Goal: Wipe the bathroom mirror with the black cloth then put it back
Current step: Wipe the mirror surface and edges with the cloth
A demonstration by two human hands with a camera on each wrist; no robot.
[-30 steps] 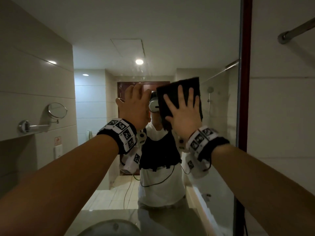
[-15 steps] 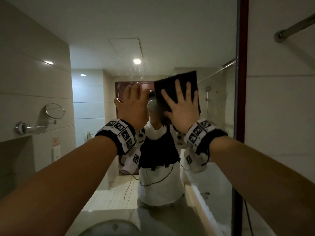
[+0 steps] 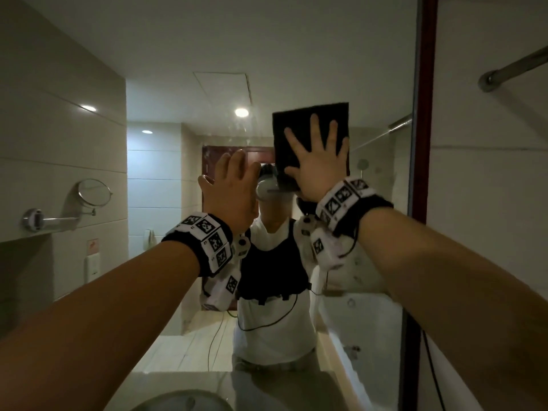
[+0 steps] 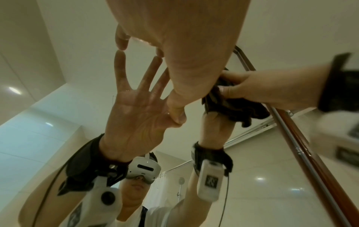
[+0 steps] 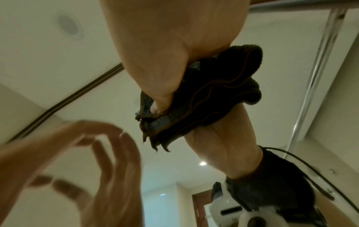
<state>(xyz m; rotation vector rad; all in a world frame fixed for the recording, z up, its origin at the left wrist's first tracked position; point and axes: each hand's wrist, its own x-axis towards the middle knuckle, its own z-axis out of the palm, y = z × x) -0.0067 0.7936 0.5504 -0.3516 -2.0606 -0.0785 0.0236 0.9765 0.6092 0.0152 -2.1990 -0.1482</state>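
The right hand point(image 3: 318, 161) lies flat against the folded black terry cloth point(image 3: 299, 126), fingers straight and spread, palm pressing the cloth onto the large wall-mounted bathroom mirror point(image 3: 296, 54). The hand covers the lower right part of the cloth; its upper edge and left side stand clear above and to the left of the fingertips. From the right wrist view the thumb point(image 5: 159, 98) presses into the lower folds, so the hand is extended, not clenched, and bears on the cloth rather than wrapping it.

The cloth sits high on the glass, near the mirror's dark red-brown right frame point(image 3: 427, 99) but apart from it. From the front it reads as a near-square dark slab with straight edges. Seen from below, it is several stacked layers of fuzzy pile with brown stitched hems, the lower edges wavy and ragged.

The left hand point(image 3: 234, 188) is just left of and lower than the cloth, holding nothing, fingers straight and relaxed; in the left wrist view its fingertips point(image 4: 121, 41) meet their reflection on the glass.
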